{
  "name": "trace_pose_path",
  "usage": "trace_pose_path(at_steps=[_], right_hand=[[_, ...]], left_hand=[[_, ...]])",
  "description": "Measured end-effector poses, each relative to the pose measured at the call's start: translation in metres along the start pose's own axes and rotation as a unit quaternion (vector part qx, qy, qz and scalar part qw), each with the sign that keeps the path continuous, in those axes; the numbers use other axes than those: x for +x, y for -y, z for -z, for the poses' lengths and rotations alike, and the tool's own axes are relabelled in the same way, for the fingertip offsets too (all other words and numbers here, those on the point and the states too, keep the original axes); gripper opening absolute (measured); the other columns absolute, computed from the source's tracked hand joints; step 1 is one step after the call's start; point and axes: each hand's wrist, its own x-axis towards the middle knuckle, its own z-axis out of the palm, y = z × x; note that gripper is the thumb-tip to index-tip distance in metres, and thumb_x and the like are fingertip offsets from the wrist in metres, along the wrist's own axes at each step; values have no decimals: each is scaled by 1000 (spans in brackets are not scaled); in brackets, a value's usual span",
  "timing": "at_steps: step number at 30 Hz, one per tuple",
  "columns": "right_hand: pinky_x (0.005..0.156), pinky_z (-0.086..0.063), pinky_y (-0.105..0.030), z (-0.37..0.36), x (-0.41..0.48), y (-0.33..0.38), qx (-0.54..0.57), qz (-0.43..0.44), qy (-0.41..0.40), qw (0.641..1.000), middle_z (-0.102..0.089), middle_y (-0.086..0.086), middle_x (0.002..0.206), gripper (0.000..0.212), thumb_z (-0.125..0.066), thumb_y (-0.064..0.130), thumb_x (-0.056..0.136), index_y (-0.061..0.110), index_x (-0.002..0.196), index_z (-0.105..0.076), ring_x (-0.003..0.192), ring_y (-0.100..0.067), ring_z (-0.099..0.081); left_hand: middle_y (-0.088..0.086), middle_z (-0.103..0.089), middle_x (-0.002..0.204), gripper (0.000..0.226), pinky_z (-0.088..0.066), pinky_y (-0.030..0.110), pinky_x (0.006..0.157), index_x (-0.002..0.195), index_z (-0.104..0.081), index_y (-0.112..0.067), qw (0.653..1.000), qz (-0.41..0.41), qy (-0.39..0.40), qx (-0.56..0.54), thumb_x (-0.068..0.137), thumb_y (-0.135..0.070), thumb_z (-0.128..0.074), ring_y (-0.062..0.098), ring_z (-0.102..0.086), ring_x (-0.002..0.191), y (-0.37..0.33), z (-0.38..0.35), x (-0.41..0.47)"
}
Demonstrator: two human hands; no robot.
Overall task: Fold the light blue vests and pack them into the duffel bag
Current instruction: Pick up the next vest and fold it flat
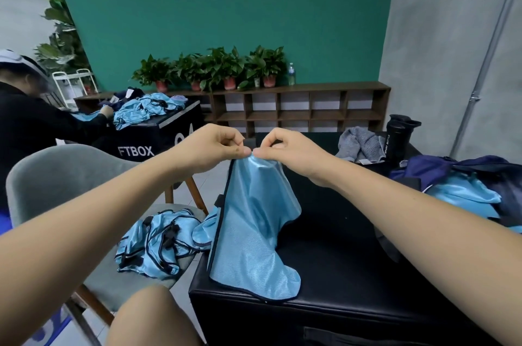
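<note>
Both hands, left and right, pinch vest top; it hangs lengthwise toward near surface.

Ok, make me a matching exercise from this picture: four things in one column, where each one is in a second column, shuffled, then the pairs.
Things: 1 held vest; 2 vest pile; 3 grey cloth; 4 bag.
Places: A on the chair; B just left of the bottle; C pinched by left hand and right hand; D navy, at the right edge of view.
Pairs: 1-C, 2-A, 3-B, 4-D.
</note>
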Motion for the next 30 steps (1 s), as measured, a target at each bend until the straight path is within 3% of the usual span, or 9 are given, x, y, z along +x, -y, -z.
trace_pose_path(at_steps=[3,6,11,17,19,21,23,26,30], right_hand=[[82,-42,-39,5,-2,-12,-10,-30,49,998,-64,-3,79,44,-87,53,78,18,98,-69,80,-16,-54],[87,-48,-40,15,-7,-24,-37,-45,61,996,-75,-12,94,45,-89,50,77,16,99,-70,86,-17,-64],[94,-46,-38,39,-16,-35,-65,-58,56,995,-73,-5,99,39,-84,47,81,12,93,-73,93,-15,-62],[73,-33,-29,59,-20,-23,-66,-51,23,996,-54,10,81,13,-65,20,87,14,76,-61,75,-9,-42],[63,-33,-21,60,-19,-16,-83,-39,17,996,-57,12,79,7,-64,11,88,7,83,-64,67,-5,-42],[53,-34,-12,58,-19,-7,-99,-28,19,995,-59,15,73,7,-64,8,89,2,91,-67,58,1,-45],[57,-38,-12,53,-17,2,-108,-14,29,994,-63,14,73,10,-64,8,89,2,94,-70,61,2,-49],[69,-42,-24,43,-16,12,-117,6,62,991,-66,7,78,10,-64,8,87,8,93,-72,73,-9,-53],[59,-37,-21,32,-15,26,-120,28,69,990,-56,13,66,10,-67,13,88,18,94,-73,64,-8,-45]], left_hand=[[11,-60,79,31,-40,22,60,92,-73,-10,999,19,-16,-21,94,-40,-80,12,-44,62,6,14,-5],[20,-67,88,41,-42,38,79,91,-74,-16,999,27,-19,-23,87,-57,-82,22,-53,78,25,34,-8],[20,-73,98,64,-44,40,86,91,-74,-14,997,55,-48,-28,68,-74,-83,21,-60,84,52,58,-20],[9,-72,84,35,-42,28,75,91,-72,-4,992,102,-66,-16,90,-37,-83,15,-59,80,79,56,-26],[4,-74,84,32,-50,23,78,91,-74,-9,993,105,-56,-12,86,-39,-86,16,-64,79,76,48,-24],[5,-78,92,35,-58,35,91,93,-78,-18,994,95,-47,-10,79,-48,-88,26,-73,88,71,39,-20],[-1,-78,96,28,-58,44,98,98,-78,-27,997,71,-38,5,83,-48,-87,26,-73,99,55,28,-16],[-11,-77,102,17,-53,28,88,102,-78,-32,1000,27,-7,5,93,-47,-80,5,-70,92,26,5,-11],[-6,-76,104,24,-49,26,88,106,-77,-27,997,-16,66,-37,93,-47,-80,6,-68,92,-3,-24,-2]])
